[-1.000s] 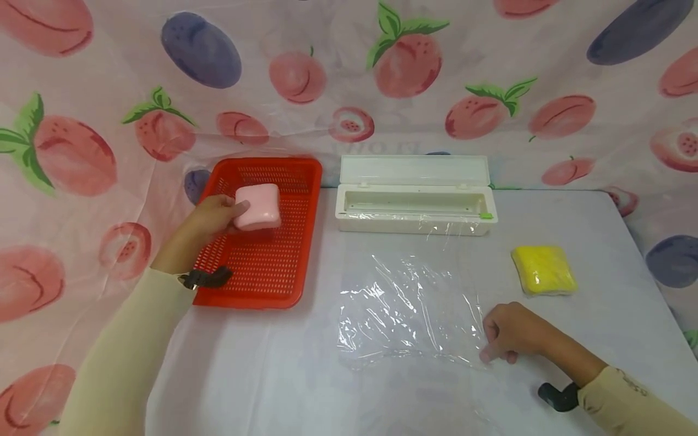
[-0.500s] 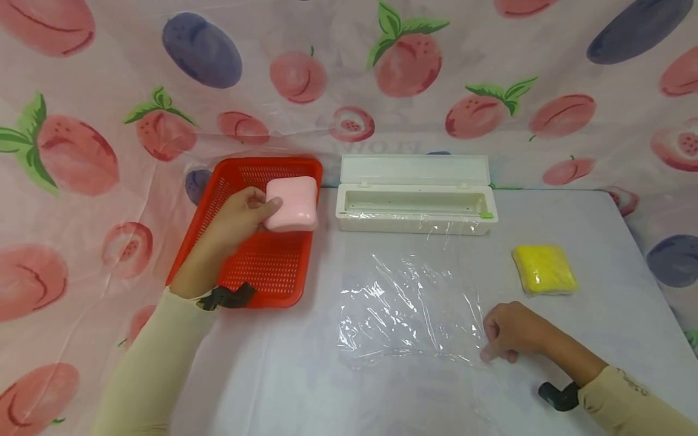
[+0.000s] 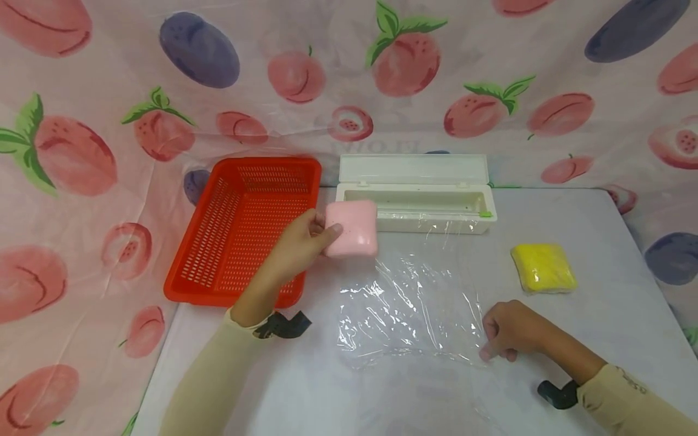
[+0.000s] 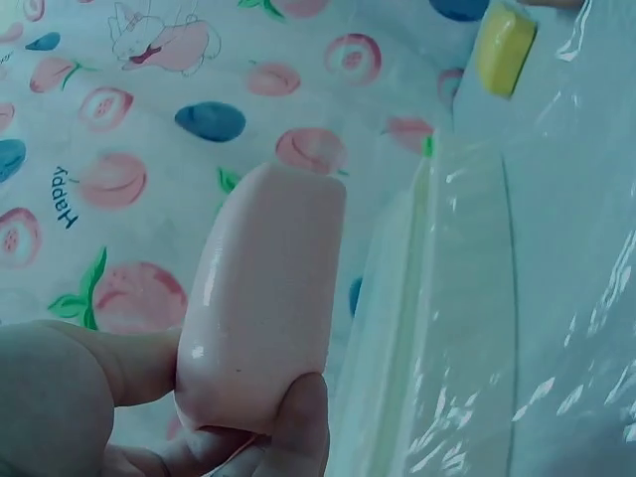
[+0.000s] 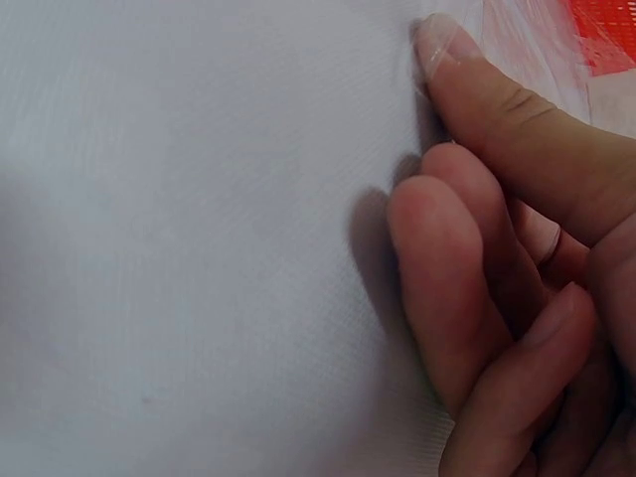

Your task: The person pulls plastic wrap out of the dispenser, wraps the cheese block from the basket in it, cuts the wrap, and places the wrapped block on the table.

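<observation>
My left hand (image 3: 297, 248) grips a pink soap bar (image 3: 353, 233) by its left side, thumb over the near face. The bar is held above the back left part of a clear sheet of plastic wrap (image 3: 403, 303), hiding the left corner of the wrap dispenser (image 3: 436, 224). In the left wrist view the soap bar (image 4: 268, 298) stands tilted between thumb and fingers. At the sheet's front right corner my right hand (image 3: 515, 330) pinches the film, its fingers curled. The right wrist view shows film across the thumb tip (image 5: 447, 45).
A red plastic basket (image 3: 191, 284) stands at the left. The white dispenser has its lid (image 3: 414, 168) raised, with a green slider (image 3: 485, 214) at its right end. A yellow film-wrapped block (image 3: 542, 267) lies at the right. Fruit-patterned cloth hangs behind the table.
My left hand has carried the pink soap bar out of the red basket, rightward and slightly nearer, to above the wrap. My right hand has stayed at the sheet's corner.
</observation>
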Tool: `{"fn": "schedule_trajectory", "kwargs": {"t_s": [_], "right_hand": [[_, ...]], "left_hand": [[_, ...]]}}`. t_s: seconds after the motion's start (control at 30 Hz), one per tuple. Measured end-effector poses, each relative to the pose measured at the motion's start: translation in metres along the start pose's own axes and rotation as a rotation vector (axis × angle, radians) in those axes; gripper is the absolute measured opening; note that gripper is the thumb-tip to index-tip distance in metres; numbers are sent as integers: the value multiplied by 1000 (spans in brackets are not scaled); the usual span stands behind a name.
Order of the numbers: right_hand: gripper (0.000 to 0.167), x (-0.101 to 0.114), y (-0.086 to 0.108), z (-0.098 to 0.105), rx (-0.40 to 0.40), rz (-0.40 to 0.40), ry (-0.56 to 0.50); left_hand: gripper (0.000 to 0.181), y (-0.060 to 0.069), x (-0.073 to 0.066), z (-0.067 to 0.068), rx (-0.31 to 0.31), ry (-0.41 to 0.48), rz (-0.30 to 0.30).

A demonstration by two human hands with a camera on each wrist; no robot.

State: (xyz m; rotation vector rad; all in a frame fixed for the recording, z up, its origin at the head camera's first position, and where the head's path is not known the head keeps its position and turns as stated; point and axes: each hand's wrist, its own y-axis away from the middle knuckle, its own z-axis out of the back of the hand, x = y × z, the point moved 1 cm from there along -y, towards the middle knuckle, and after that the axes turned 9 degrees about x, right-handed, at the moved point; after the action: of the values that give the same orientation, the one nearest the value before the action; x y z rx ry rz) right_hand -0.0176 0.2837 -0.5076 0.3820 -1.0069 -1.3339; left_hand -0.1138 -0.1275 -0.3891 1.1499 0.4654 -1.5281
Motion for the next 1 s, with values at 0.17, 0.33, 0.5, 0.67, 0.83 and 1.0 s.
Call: {"fn": "schedule_trajectory", "kwargs": {"t_s": [0.17, 0.33, 0.5, 0.67, 0.83, 1.0], "right_hand": [[42, 0, 0, 1, 6, -3, 6], [42, -1, 0, 1, 14, -6, 8], [42, 0, -1, 2, 18, -16, 5], [41, 3, -1, 1, 15, -20, -3], [41, 2, -1, 0, 9, -11, 9], [42, 1, -1, -1, 2, -6, 1]], "left_hand": [[32, -4, 2, -37, 15, 25, -47], [28, -7, 8, -73, 58, -23, -39], [29, -13, 19, -107, 160, -79, -46], [27, -15, 29, -130, 222, -89, -45], [27, -16, 37, -145, 236, -64, -31], [27, -18, 47, -158, 250, -113, -14]]}}
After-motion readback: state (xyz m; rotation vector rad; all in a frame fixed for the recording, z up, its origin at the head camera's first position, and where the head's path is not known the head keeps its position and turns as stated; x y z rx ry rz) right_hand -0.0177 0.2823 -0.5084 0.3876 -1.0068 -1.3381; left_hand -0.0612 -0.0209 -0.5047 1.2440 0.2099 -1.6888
